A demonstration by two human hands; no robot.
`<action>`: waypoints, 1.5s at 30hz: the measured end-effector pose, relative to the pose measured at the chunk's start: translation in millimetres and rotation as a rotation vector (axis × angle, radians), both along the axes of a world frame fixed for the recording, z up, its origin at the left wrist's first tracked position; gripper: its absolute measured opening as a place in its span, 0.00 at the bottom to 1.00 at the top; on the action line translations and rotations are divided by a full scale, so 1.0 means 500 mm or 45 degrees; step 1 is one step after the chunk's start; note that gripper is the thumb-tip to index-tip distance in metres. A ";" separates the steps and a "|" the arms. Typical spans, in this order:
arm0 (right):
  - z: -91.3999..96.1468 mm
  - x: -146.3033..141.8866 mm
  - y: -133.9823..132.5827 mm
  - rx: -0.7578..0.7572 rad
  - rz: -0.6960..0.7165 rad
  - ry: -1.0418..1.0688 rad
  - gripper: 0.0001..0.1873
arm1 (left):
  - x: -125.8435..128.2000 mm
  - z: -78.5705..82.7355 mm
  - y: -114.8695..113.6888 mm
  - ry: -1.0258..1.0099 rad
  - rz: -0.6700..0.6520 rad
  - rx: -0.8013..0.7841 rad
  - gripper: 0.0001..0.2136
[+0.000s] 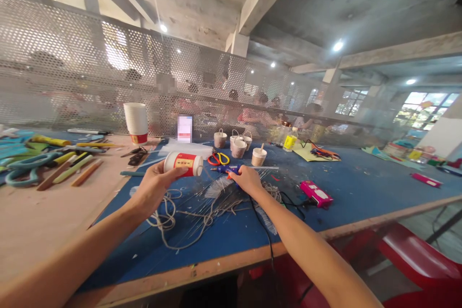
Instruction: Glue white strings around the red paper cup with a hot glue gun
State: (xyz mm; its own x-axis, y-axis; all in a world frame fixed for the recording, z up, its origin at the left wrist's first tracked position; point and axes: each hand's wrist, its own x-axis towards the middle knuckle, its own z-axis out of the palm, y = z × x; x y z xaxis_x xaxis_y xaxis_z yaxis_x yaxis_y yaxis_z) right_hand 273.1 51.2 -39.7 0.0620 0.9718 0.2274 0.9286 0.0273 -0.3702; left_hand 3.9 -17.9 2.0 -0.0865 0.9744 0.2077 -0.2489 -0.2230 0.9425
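Leaning over the near edge of the blue-topped table [361,187], the person has both bare arms stretched forward, hands apart.

The left hand [153,187] is clamped round a white paper cup [183,163], held on its side just above the table with the mouth pointing right. Thumb and fingers pinch the lower wall. I'd judge it very light and easily crushed. A soft hold low on the wall, or near the stiffer rolled rim, looks safest, and the waxy skin may be a little slippery.

The right hand [247,180] is curled over the grip of a blue glue gun [227,169], which rests on the table with its orange trigger just showing. Its black cable [265,231] trails back toward the person. The gun looks rigid and light, best held by the handle, since I would expect a hot nozzle.

Between and under the hands lies a loose tangle of pale cord [169,221], limp and likely to snag.

A pink box [316,193] sits right of the gun. Further back are red-and-yellow scissors [218,158], small cups with handles [238,147] and a stack of cups [136,122], with a perforated screen [72,57] behind them.

The cup's band is red with yellow blocks, but its print is too small to read, and so is the yellow label on a bottle [289,140].
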 end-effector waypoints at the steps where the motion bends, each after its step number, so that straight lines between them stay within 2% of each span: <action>1: 0.002 0.000 -0.001 -0.003 -0.003 -0.011 0.20 | 0.000 -0.001 0.000 -0.002 -0.012 0.001 0.17; 4: 0.010 0.001 -0.007 0.007 -0.029 -0.040 0.21 | -0.003 -0.007 0.002 -0.025 -0.044 0.000 0.16; 7: 0.023 0.000 -0.018 0.145 0.026 -0.029 0.17 | -0.005 -0.013 0.007 -0.004 -0.064 0.001 0.15; 10: 0.040 -0.014 -0.035 0.212 0.358 0.287 0.14 | -0.005 -0.015 0.008 0.031 -0.067 0.001 0.15; 13: 0.055 -0.042 -0.058 -0.028 0.832 0.866 0.18 | -0.003 -0.015 0.006 0.042 -0.060 0.005 0.16; 15: 0.060 -0.063 -0.075 -0.198 0.969 1.118 0.20 | -0.003 -0.015 0.005 0.044 -0.048 0.010 0.16; 16: 0.062 -0.072 -0.082 -0.276 0.994 1.159 0.21 | -0.003 -0.016 0.005 0.046 -0.041 0.014 0.16; 19: 0.067 -0.092 -0.097 -0.298 0.942 1.125 0.20 | -0.003 -0.020 0.006 0.069 -0.041 0.019 0.16; 23: 0.083 -0.098 -0.104 -0.150 0.883 1.068 0.13 | -0.002 -0.024 0.006 0.127 -0.065 0.017 0.17; 29: 0.104 -0.092 -0.111 0.061 0.841 0.981 0.17 | 0.004 -0.019 0.000 0.190 -0.107 -0.004 0.18; 34: 0.114 -0.091 -0.117 0.174 0.835 0.942 0.14 | 0.008 -0.016 -0.004 0.220 -0.148 -0.010 0.16; 39: 0.113 -0.094 -0.117 0.211 0.854 1.005 0.10 | 0.007 -0.020 -0.005 0.273 -0.195 -0.033 0.14; 45: 0.105 -0.099 -0.113 0.256 0.863 1.001 0.10 | 0.006 -0.027 -0.002 0.296 -0.184 -0.042 0.15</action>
